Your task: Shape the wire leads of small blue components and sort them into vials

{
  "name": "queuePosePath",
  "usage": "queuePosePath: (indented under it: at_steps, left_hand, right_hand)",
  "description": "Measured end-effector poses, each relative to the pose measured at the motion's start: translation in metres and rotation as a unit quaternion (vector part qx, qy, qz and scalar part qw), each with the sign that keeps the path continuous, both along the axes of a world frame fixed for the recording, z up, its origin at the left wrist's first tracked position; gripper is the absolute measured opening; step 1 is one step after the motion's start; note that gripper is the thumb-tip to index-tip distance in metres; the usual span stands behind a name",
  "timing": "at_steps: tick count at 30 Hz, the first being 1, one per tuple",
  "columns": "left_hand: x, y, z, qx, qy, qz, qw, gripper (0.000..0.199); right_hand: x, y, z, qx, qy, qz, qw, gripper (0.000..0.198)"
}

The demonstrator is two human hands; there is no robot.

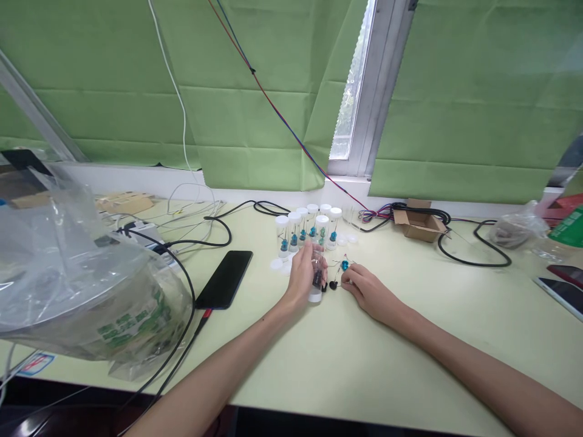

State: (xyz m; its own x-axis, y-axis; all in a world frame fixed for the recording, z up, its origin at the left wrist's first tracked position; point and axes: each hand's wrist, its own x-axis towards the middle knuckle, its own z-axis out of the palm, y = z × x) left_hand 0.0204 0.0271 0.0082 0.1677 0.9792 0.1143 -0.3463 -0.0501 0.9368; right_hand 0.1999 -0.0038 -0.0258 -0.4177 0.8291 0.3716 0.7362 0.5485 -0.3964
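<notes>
Ok, L hand [301,271] w/ tube [317,279], well off tbl edge [319,409].

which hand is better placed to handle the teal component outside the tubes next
Probably the right hand: its fingertips are close beside the teal component, while the left hand holds a clear tube.

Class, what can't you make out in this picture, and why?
Head view throughout:
Tube: left side hidden by left hand.
Whether right hand grips anything: too small to tell.
Lettering on bag: too blurred to read.
Bottle: cut off by right edge.
</notes>
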Motion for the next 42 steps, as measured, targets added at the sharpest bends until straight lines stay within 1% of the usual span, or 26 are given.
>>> queuePosePath:
  at_steps: [8, 13, 17, 22, 26, 29, 31, 35, 39, 42]
  left_hand:
    - [0.001, 0.002, -0.006, 0.02, 0.009, -0.004, 1.0, 0.05]
    - [0.001, 0.001, -0.006, 0.031, 0.026, -0.003, 0.999, 0.048]
    - [0.001, -0.001, -0.005, 0.044, 0.048, -0.004, 0.998, 0.049]
    - [0.0, -0.001, -0.006, 0.055, 0.06, -0.011, 0.997, 0.049]
    - [-0.001, -0.001, -0.005, 0.098, 0.101, -0.006, 0.99, 0.045]
    - [-0.002, -0.003, -0.004, 0.141, 0.149, 0.003, 0.979, 0.043]
    - [-0.003, -0.005, -0.003, 0.167, 0.189, 0.016, 0.968, 0.042]
    - [-0.005, -0.01, 0.002, 0.229, 0.283, 0.042, 0.93, 0.04]
    - [-0.007, -0.014, 0.007, 0.294, 0.346, 0.062, 0.889, 0.035]
    - [-0.007, -0.016, 0.009, 0.317, 0.359, 0.057, 0.876, 0.034]
  right_hand:
    - [0.0, -0.003, 0.005, 0.032, -0.104, -0.011, 0.994, 0.017]
    - [0.0, -0.006, 0.007, 0.033, -0.139, -0.019, 0.99, 0.019]
    - [0.0, -0.006, 0.009, 0.021, -0.13, -0.016, 0.991, 0.02]
    - [-0.001, -0.006, 0.009, 0.002, -0.093, -0.016, 0.996, 0.019]
    - [0.0, -0.005, 0.009, 0.001, -0.051, -0.011, 0.999, 0.016]
    - [0.0, -0.006, 0.01, 0.01, -0.01, -0.014, 1.0, 0.017]
    - [-0.001, -0.006, 0.011, 0.028, 0.024, -0.013, 0.999, 0.017]
    - [-0.002, -0.007, 0.011, 0.077, 0.102, -0.014, 0.992, 0.013]
    - [-0.001, -0.007, 0.01, 0.135, 0.155, -0.027, 0.978, 0.026]
    - [-0.001, -0.007, 0.01, 0.189, 0.178, -0.04, 0.965, 0.026]
